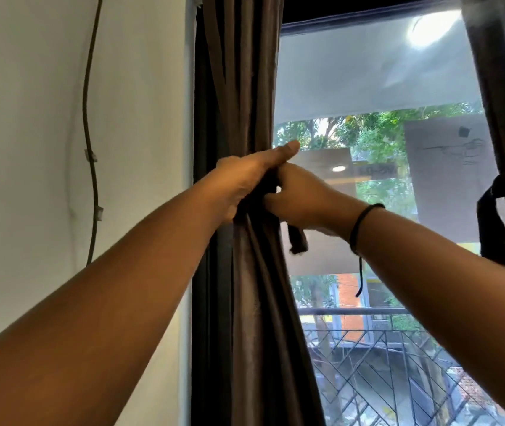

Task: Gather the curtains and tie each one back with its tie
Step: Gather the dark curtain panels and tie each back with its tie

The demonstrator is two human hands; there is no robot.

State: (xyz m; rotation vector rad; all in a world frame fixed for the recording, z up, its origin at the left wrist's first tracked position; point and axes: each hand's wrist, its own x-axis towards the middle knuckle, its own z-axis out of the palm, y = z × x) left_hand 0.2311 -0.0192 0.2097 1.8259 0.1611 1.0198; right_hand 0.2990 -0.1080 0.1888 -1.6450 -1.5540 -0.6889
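Bunching the left curtain (245, 272) at mid-frame, we held our left hand (245, 179) clenched around it, our right hand (300, 198) pinching its tie (297, 239); right curtain (503, 118) already tied.

Both hands up at the window (383, 72). Left hand (245, 182) squeezing the dark left curtain (245, 87) into a bunch by the window's left edge. Right hand (300, 198) pinching the tie (297, 241), one loose end hanging down. Right curtain (503, 103) at the right edge, its own tie (491, 232) dangling.
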